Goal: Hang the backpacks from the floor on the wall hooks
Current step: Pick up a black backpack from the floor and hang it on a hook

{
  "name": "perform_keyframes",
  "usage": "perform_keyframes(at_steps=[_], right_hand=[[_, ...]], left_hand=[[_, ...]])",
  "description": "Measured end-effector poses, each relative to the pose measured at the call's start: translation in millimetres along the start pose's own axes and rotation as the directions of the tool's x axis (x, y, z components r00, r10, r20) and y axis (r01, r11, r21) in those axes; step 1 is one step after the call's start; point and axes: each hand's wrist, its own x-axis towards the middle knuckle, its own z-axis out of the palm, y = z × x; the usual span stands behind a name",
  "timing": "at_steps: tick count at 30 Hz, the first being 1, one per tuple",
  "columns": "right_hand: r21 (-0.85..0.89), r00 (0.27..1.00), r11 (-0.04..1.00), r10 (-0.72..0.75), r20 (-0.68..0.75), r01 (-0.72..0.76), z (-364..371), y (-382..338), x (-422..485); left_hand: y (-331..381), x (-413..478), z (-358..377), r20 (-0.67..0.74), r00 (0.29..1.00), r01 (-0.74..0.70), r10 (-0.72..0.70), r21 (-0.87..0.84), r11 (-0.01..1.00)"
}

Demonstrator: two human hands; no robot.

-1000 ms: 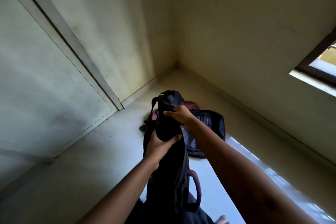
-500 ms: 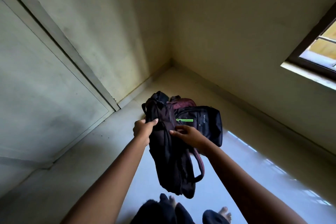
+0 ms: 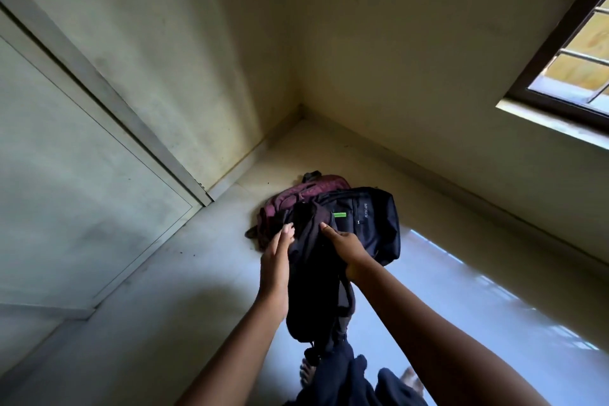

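Observation:
A dark backpack (image 3: 313,287) hangs in front of me, clear of the floor. My left hand (image 3: 278,252) presses its left side near the top, and my right hand (image 3: 344,245) grips its upper right edge. Behind it on the floor in the corner lie a navy backpack (image 3: 372,224) with a green zip tab and a maroon backpack (image 3: 296,196). No wall hooks are in view.
A pale door (image 3: 75,158) with its frame fills the left. A barred window (image 3: 573,59) is at the upper right and throws a bright patch on the floor (image 3: 461,306). My bare feet (image 3: 412,377) and dark trousers show at the bottom.
The held backpack has come lower and my view has tipped down. My left hand has shifted from the front of the bag to its left side. The floor backpacks show more.

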Motion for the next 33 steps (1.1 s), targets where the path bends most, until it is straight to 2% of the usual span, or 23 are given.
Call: perform_keyframes(at_steps=[3, 5, 9, 13, 17, 23, 25, 29, 33], right_hand=[[0.089, 0.997, 0.994, 0.070, -0.034, -0.066, 1.9, 7.4, 1.2], [0.097, 0.996, 0.993, 0.077, -0.045, -0.072, -0.2, 6.4, 0.5], [0.082, 0.994, 0.996, 0.050, -0.102, -0.042, -8.1, 3.8, -1.0], [-0.022, 0.996, 0.999, -0.042, -0.078, 0.040, -20.7, -4.3, -1.5], [-0.087, 0.992, 0.993, -0.086, -0.087, 0.079, -47.6, -0.9, -8.4], [-0.143, 0.970, 0.960, -0.245, -0.007, 0.241, -97.1, -9.9, -30.1], [-0.286, 0.935, 0.896, -0.354, 0.005, 0.340, -117.3, -23.5, -32.2], [-0.585, 0.812, 0.610, -0.562, 0.155, 0.534, -159.2, -73.2, -37.5], [-0.634, 0.710, 0.441, -0.657, 0.255, 0.635, -190.3, -132.5, -37.8]], left_hand=[[-13.7, -25.0, -11.0, -0.031, 0.991, -0.121, 0.130, 0.208, 0.971], [-19.2, -21.4, -8.4, -0.097, 0.987, -0.088, 0.128, 0.341, 0.936], [-17.7, 2.7, 5.5, -0.138, 0.982, -0.073, 0.127, 0.343, 0.936], [1.7, 24.5, 23.5, 0.039, 0.994, -0.112, 0.105, 0.339, 0.934], [11.3, 32.0, 44.3, 0.222, 0.974, -0.104, 0.036, 0.306, 0.946], [34.0, 42.2, 103.9, 0.287, 0.952, -0.211, 0.104, 0.371, 0.904], [39.5, 38.4, 130.8, 0.356, 0.927, -0.279, 0.119, 0.441, 0.853], [63.0, 33.2, 169.0, 0.478, 0.870, -0.409, 0.121, 0.562, 0.719], [111.5, 27.7, 206.2, 0.533, 0.811, -0.544, 0.241, 0.534, 0.647]])
